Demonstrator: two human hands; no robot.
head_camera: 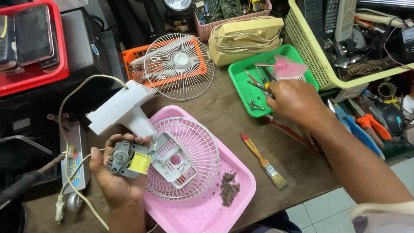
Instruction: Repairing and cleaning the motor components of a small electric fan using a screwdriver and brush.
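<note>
My left hand point(114, 181) grips a small fan motor point(127, 160) with a yellow coil, held at the left rim of a pink tray point(241, 183). A white fan body point(123, 110) and its rear grille point(185, 157) rest beside the motor, over the tray. My right hand point(293, 101) reaches into a green tray point(241, 82) and touches the tools there; what its fingers close on is hidden. Screws point(255, 105) and a pink fan blade point(286, 68) lie in that tray.
A paintbrush point(263, 160) lies on the brown table, and a clump of dirt point(228, 189) sits in the pink tray. A loose white front grille point(179, 65) leans on an orange basket. A yellow basket point(308, 51) of remotes stands at the right, a red tray point(39, 73) at the left.
</note>
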